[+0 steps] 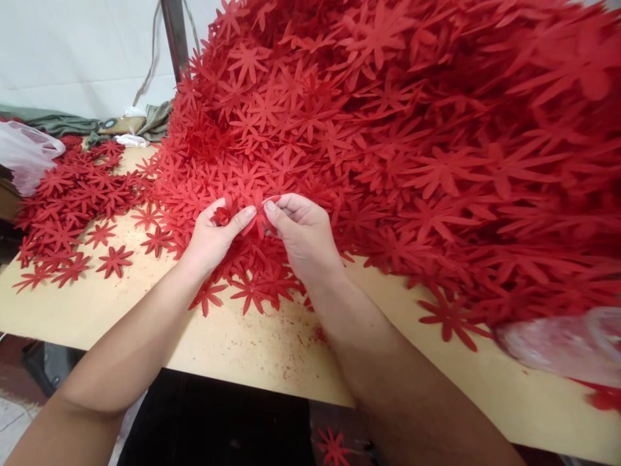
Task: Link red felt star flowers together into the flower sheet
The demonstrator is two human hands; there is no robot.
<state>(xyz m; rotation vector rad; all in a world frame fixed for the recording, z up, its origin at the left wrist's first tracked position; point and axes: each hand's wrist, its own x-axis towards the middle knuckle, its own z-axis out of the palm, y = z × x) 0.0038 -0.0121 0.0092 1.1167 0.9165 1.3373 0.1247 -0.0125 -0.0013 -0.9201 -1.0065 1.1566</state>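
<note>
One stray red flower cutout (334, 446) is lying on the floor below the bench's near edge. Bench (252, 349) is tan board, near edge running across the bottom, red dust specks scattered over the bare strip in front of the forearms. Both forearms are coming in over that near edge and meeting near the bench's middle.

Left hand (213, 236) is pinching a small red flower piece (223, 215) between thumb and fingers, thumb lying flat across the top and pointing toward the other hand. The piece looks bunched or folded; its long axis can't be read, only a few petal tips are poking up past the fingers. Right hand (303, 236) is curled, fingers tucked in, thumb and forefinger gripping the petals of a red cutout (262, 223) at the foot of the pile, just beside the left thumb tip. The two hands are almost touching.

Under and around the hands, flat star-shaped cutouts are lying in a loose layer, petals pointing every way. Toward the bench's left edge a thinner spread of flowers (72, 207) is lying flat, with singles such as one (114, 260) apart on bare wood. A clear plastic bag (26, 155) is sitting at the far left corner. Another plastic bag (563, 343) is resting at the near right edge, blurred.

Behind the hands the big heap of red flowers (412, 129) is rising toward the far right, covering most of the bench. Crumpled cloth (130, 126) is lying along the far edge against a white wall.
</note>
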